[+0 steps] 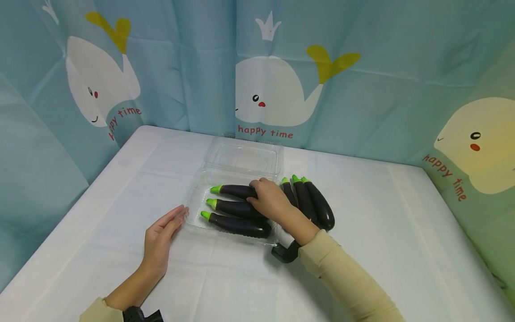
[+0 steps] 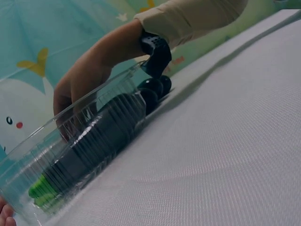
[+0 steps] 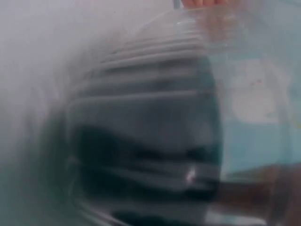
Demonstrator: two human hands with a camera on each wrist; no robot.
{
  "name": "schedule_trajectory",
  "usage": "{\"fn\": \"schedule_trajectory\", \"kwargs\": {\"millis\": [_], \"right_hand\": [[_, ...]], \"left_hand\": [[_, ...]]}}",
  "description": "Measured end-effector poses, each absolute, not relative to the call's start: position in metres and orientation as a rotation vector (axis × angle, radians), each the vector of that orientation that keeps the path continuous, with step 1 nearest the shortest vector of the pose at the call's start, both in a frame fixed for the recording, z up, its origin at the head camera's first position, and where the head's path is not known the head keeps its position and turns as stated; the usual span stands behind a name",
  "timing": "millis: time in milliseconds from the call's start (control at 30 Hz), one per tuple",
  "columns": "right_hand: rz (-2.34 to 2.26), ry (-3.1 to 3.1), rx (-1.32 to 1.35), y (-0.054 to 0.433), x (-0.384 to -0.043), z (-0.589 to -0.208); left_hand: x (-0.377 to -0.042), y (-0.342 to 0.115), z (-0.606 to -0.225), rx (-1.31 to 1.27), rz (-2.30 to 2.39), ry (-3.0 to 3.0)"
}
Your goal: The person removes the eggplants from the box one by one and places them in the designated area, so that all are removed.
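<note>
From the head view, I see a clear box [image 1: 195, 206], its lid [image 1: 243, 158] open at twelve o'clock. Three eggplants [image 1: 237, 209] lie inside, stems toward nine; the right hand [image 1: 272, 201] grips the farthest. Three loose eggplants [image 1: 321, 206] rest at three o'clock, so I'd judge half packed, half left, lid not yet closed. The left hand [image 1: 162, 237], fingers extended, touches the box's nine o'clock edge.

In the left wrist view, the right hand reaches in at ten o'clock.

The right wrist view is blurred: eggplants behind plastic, fingertips at one o'clock, grip impossible to tell.
</note>
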State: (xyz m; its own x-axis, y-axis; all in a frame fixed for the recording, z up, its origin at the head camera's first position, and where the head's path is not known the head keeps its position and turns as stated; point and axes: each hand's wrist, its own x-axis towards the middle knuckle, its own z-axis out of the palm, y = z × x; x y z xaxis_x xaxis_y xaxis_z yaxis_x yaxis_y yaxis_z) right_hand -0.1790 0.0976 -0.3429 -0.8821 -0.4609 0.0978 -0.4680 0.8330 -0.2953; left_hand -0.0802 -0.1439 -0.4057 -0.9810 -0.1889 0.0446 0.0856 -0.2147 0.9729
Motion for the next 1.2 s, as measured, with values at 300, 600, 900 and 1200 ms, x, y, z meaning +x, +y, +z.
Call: {"fn": "schedule_trajectory", "kwargs": {"millis": [300, 600, 900, 1200], "right_hand": [[0.577, -3.017, 0.702, 0.096, -0.183, -0.347], [0.595, -3.033, 0.721, 0.098, -0.184, -0.352], [0.617, -2.965, 0.705, 0.099, -0.181, -0.354], [0.713, -2.764, 0.686, 0.104, -0.171, -0.35]], "left_hand": [[-0.08, -0.144, -0.407, 0.11, -2.332, -1.822], [-0.08, -0.143, -0.407, 0.1, -2.346, -1.799], [-0.08, -0.143, -0.405, 0.117, -2.331, -1.823], [-0.081, -0.143, -0.406, 0.073, -2.359, -1.771]]}}
